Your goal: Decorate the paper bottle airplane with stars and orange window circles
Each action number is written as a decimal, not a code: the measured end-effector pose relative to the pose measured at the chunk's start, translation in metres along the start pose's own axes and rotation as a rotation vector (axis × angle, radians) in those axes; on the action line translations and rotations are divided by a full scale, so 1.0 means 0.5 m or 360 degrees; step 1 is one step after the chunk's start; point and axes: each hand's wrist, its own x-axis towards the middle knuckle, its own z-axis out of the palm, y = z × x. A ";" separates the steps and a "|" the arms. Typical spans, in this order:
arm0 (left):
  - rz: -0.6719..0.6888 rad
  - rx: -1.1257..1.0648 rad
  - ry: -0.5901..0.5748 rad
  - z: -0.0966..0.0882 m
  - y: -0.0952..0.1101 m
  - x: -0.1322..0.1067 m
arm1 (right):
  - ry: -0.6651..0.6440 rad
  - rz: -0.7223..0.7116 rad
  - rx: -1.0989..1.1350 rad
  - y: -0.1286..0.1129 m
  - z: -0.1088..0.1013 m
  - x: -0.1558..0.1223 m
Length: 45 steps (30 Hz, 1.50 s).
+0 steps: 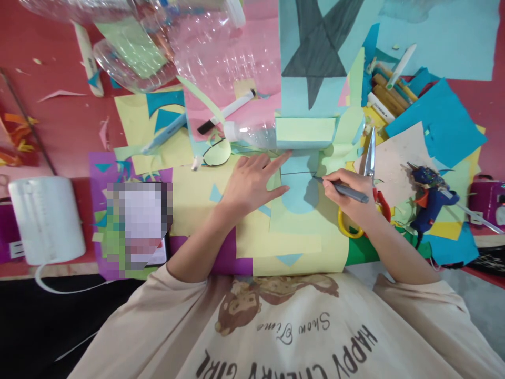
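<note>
A light blue paper piece [300, 190] with a rounded lower end lies on pale green paper, crossed by a dark drawn line. My left hand [254, 181] rests beside it with fingers spread, thumb and forefinger reaching to its left edge. In my right hand [353, 195] is a grey marker [349, 191], its tip at the right end of the line. Above them lies a clear plastic bottle [256, 135] on its side, with a pale green paper strip [305, 130] against its right part. Scissors [371, 158] with red and yellow handles lie partly under my right hand.
A blue glue gun [428, 208] lies at right, near blue card [437, 118] and several markers [389, 95]. At left are a phone [145, 223] and a white device [47, 221] with a cable. Plastic bottles [134, 58] and a star drawing [319, 47] lie at the back.
</note>
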 end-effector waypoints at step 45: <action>0.0004 -0.0009 0.0008 -0.002 0.000 0.000 | -0.0442 -0.0647 0.0041 -0.022 0.040 -0.036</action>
